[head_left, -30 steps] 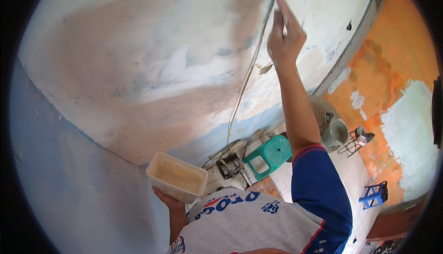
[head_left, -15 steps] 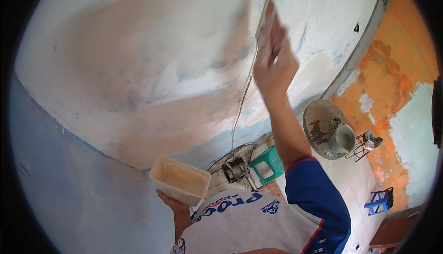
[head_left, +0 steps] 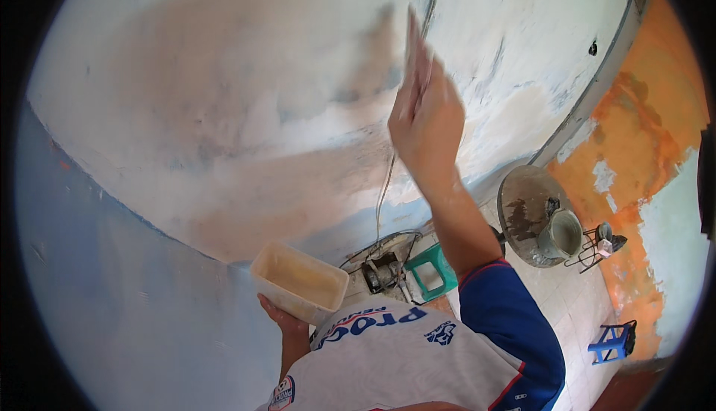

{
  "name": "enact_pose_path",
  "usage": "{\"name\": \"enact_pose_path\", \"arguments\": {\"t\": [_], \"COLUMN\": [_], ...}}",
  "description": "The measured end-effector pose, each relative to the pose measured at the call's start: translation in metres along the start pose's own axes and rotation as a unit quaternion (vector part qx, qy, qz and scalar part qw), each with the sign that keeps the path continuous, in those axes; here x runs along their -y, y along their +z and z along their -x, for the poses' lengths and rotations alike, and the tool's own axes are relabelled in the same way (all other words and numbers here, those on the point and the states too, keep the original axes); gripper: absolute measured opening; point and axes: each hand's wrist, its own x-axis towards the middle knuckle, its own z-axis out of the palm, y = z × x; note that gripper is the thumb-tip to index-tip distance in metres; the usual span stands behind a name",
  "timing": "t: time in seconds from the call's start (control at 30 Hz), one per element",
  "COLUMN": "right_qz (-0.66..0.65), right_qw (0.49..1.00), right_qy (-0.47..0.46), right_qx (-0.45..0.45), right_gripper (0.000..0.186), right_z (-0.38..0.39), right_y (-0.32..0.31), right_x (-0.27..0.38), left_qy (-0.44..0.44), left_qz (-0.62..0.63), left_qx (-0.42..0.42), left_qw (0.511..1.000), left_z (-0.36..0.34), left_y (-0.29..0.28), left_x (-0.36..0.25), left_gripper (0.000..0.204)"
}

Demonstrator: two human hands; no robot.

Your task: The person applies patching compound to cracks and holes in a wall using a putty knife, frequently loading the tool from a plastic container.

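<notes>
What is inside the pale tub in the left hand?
The tub shows a yellowish-cream interior, perhaps some paste. The near wall's inner side is hidden, so anything there stays unseen.

Facing me, a pale wall (head_left: 224,83), blotched beige and bluish, a thin cable (head_left: 386,182) trailing down it | left, a blue-grey wall (head_left: 127,284) meeting it at a corner | right, an orange wall (head_left: 634,165) with whitish patches | light-tiled floor (head_left: 574,299) | green stool (head_left: 447,273) near the cable's foot, blue stool (head_left: 620,345) farther right | light soft, shadows blurred
</notes>
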Motion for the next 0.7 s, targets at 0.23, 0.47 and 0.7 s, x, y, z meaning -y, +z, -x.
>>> {"name": "enact_pose_path", "arguments": {"t": [0.23, 0.47, 0.7], "right_qz": [0.130, -0.043, 0.000], "right_qw": [0.990, 0.999, 0.997], "right_qy": [-0.060, 0.006, 0.009], "right_qx": [-0.019, 0.000, -0.079], "right_gripper": [0.061, 0.059, 0.045], "right_z": [-0.021, -0.015, -0.043], "right_y": [0.060, 0.000, 0.050], "right_x": [0.014, 0.012, 0.022], "left_qy": [0.016, 0.011, -0.035], "left_qz": [-0.014, -0.010, -0.028], "left_qx": [0.011, 0.044, 0.046], "left_qw": [1.000, 0.999, 0.998], "left_z": [-0.012, -0.002, -0.019], "left_y": [0.019, 0.024, 0.016], "left_x": [0.009, 0.012, 0.016], "left_gripper": [0.079, 0.078, 0.079]}}
